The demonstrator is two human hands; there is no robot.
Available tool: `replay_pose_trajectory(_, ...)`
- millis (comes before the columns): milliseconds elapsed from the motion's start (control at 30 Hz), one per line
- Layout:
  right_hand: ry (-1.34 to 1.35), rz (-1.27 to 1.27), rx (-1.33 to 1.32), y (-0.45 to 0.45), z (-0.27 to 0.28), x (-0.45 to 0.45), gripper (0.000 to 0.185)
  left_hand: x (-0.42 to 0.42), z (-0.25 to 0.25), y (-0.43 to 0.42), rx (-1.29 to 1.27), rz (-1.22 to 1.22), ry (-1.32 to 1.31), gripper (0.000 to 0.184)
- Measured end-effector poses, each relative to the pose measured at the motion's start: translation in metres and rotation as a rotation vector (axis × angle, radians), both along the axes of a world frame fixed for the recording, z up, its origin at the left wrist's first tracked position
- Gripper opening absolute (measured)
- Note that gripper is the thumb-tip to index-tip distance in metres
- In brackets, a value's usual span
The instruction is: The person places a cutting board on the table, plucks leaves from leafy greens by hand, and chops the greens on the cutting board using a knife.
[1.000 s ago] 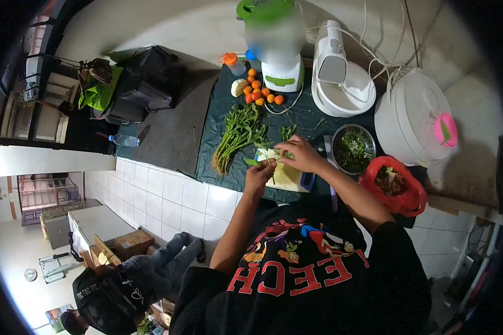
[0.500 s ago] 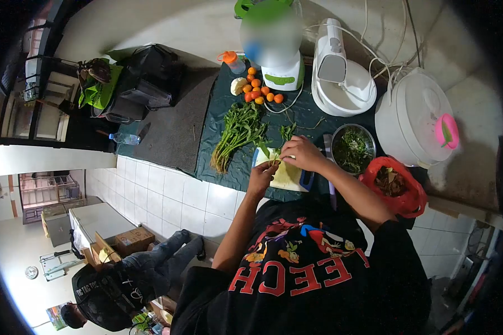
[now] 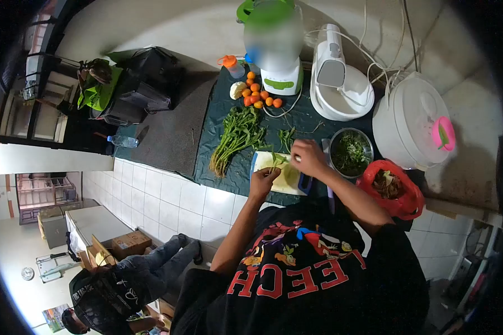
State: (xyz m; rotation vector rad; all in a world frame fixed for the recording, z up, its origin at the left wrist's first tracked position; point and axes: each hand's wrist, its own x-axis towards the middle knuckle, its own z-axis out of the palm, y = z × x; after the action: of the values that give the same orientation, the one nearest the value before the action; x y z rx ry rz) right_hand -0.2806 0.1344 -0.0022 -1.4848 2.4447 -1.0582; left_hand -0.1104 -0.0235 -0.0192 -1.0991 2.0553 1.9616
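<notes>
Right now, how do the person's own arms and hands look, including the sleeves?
The left hand and the right hand are bare, with no gloves; no watch shows. The forearms are uncovered. Both sleeves are short and black, part of a black shirt with red letters and colourful cartoon figures on its front.

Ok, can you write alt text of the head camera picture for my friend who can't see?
Someone's left grip holds a green sprig over a pale cutting board, with the right grip close beside it. On the dark green cover nearby are a bunch of leafy greens, small orange and red fruits and a metal bowl of leaves.
</notes>
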Motion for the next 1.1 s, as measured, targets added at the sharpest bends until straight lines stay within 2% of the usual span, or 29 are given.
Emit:
replay_pose_trajectory(33,-0.069,-0.082,-0.053,0.001,-0.003,-0.006,0.007,0.004,0.002,0.0,0.032,0.076,0.001,0.024)
replay_pose_trajectory(67,0.008,-0.108,-0.065,0.0,-0.009,-0.015,0.006,0.006,0.001,-0.003,0.148,0.158,0.016,0.025)
replay_pose_trajectory(100,0.009,-0.104,-0.066,-0.005,-0.012,-0.022,0.006,0.007,-0.002,-0.004,0.147,0.162,0.018,0.025)
replay_pose_trajectory(167,0.091,-0.175,-0.082,-0.012,-0.016,-0.032,0.008,0.007,-0.004,-0.006,0.307,0.365,0.145,0.026)
replay_pose_trajectory(200,0.078,-0.128,0.017,-0.012,-0.015,-0.035,0.013,0.007,-0.004,-0.008,0.379,0.39,0.139,0.022)
replay_pose_trajectory(233,0.082,-0.129,0.015,-0.015,-0.015,-0.033,0.013,0.006,-0.003,-0.008,0.378,0.388,0.143,0.022)
replay_pose_trajectory(300,0.193,-0.192,-0.004,-0.022,-0.016,-0.02,0.024,0.005,-0.001,-0.008,0.478,0.426,0.137,0.02)
replay_pose_trajectory(333,0.119,-0.132,-0.038,-0.022,-0.016,-0.016,0.031,0.004,0.0,-0.006,0.478,0.426,0.144,0.02)
replay_pose_trajectory(367,0.123,-0.129,-0.039,-0.021,-0.01,-0.009,0.031,0.003,0.005,-0.002,0.518,0.435,0.156,0.019)
replay_pose_trajectory(433,-0.086,0.026,-0.193,-0.018,0.009,0.006,0.028,0.004,0.006,-0.001,0.555,0.444,0.169,0.018)
replay_pose_trajectory(467,0.032,0.07,-0.195,-0.016,0.013,0.01,0.027,0.005,0.005,-0.001,0.576,0.416,0.177,0.017)
replay_pose_trajectory(700,0.083,0.107,-0.09,-0.01,0.004,0.017,0.018,-0.006,0.005,0.013,0.711,0.413,0.17,0.015)
replay_pose_trajectory(833,0.164,0.142,-0.19,-0.01,0.009,0.017,0.012,-0.005,0.003,0.015,0.644,0.414,0.166,0.015)
replay_pose_trajectory(967,0.149,0.168,-0.18,-0.008,0.007,0.024,0.008,0.001,0.015,0.019,0.584,0.386,0.152,0.019)
replay_pose_trajectory(1033,0.125,0.182,-0.085,-0.01,0.009,0.024,0.007,0.003,0.015,0.025,0.557,0.397,0.174,0.02)
replay_pose_trajectory(1100,0.13,0.174,-0.161,-0.016,0.002,0.019,0.006,0.002,0.017,0.03,0.383,0.431,0.104,0.02)
